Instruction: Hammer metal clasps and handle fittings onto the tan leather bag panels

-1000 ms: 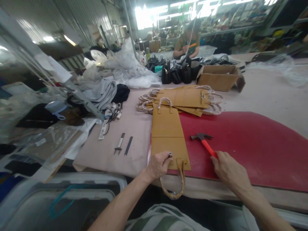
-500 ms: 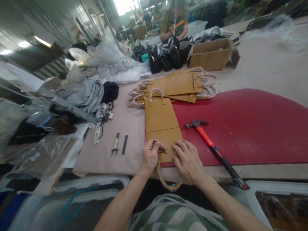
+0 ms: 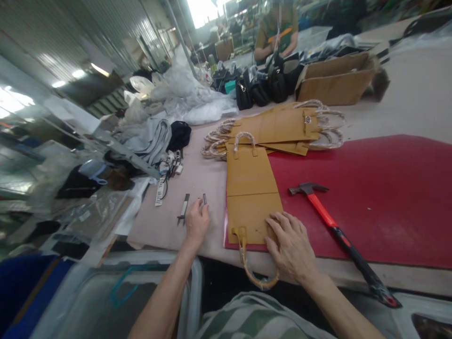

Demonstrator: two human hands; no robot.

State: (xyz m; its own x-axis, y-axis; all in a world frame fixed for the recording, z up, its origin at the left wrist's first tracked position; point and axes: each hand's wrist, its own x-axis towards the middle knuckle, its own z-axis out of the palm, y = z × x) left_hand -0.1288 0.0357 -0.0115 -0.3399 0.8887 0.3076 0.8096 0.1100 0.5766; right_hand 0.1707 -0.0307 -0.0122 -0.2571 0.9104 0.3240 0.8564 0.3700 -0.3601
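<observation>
A tan bag panel [image 3: 252, 174] lies lengthwise before me, a crease across its middle. At its far end is a plastic-wrapped handle [image 3: 244, 136]. The near handle [image 3: 263, 283] hangs past the table edge, its left tab [image 3: 241, 234] curled up at the panel. My right hand [image 3: 293, 247] rests open on the panel's near right corner, fingers spread. Left of the panel, my left hand [image 3: 197, 221] is low over the table, thumb and fingers closed around a slim dark tool [image 3: 205, 198], mostly hidden. Beside that hand lies a slim two-pronged metal tool [image 3: 183, 209].
A claw hammer [image 3: 328, 221] lies on the red mat [image 3: 367, 188] at right. Behind the panel are stacked tan panels [image 3: 275, 126]. Farther back stand black bags [image 3: 259, 92], a cardboard box [image 3: 335, 80] and a person [image 3: 277, 35]. Clear plastic [image 3: 190, 101] is heaped at back left.
My left hand has left the near handle's tab and moved left to the small tools. The tab now shows uncovered. My right hand stays on the panel; the view has shifted.
</observation>
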